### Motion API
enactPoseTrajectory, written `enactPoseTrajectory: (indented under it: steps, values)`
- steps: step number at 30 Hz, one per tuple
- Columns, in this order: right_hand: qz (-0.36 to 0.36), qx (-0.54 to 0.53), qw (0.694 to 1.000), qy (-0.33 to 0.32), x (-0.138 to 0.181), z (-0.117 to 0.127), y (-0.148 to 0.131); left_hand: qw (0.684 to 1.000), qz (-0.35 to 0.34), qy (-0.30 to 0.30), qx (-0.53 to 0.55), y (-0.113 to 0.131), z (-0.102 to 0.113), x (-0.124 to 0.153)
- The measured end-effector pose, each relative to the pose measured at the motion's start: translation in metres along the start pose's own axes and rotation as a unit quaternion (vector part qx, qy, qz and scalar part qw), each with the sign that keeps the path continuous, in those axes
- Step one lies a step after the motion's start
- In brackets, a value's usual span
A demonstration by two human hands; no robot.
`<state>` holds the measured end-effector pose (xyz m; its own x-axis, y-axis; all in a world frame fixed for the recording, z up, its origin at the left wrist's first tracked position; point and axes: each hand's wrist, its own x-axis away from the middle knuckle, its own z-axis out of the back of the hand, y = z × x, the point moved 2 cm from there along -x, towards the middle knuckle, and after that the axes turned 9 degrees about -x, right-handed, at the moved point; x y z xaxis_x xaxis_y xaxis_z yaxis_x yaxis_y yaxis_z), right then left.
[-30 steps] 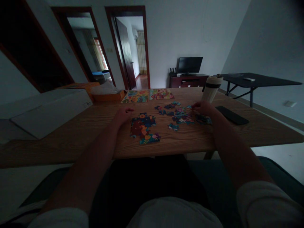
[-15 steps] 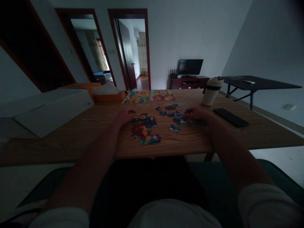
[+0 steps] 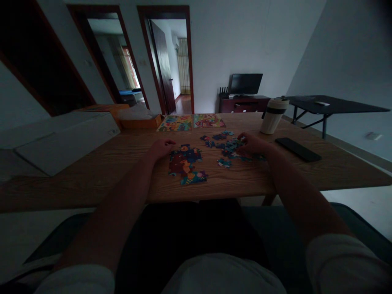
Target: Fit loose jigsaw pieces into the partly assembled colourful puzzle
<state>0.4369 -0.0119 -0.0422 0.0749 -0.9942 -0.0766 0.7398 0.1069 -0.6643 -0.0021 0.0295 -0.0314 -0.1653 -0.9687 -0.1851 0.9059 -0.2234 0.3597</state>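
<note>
So a jigsaw is being put together: the left hand [image 3: 161,148] is rested, fingers curled, by the joined section [image 3: 185,164], while loose pieces [image 3: 228,145] are picked through by the right hand [image 3: 251,143]; grip can't be told. A matching piece is needed next.

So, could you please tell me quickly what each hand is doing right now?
Left hand: loosely curled, resting at the assembled puzzle section, holding nothing visible.
Right hand: on the loose puzzle pieces; its grip cannot be told.
</note>
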Motion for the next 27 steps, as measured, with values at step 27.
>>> enactPoseTrajectory:
  steps: [27]
  values:
    - [-0.015, -0.025, 0.982, 0.186, -0.004, 0.017, 0.008, 0.997, -0.046, -0.057, 0.005, 0.011, -0.009, 0.003]
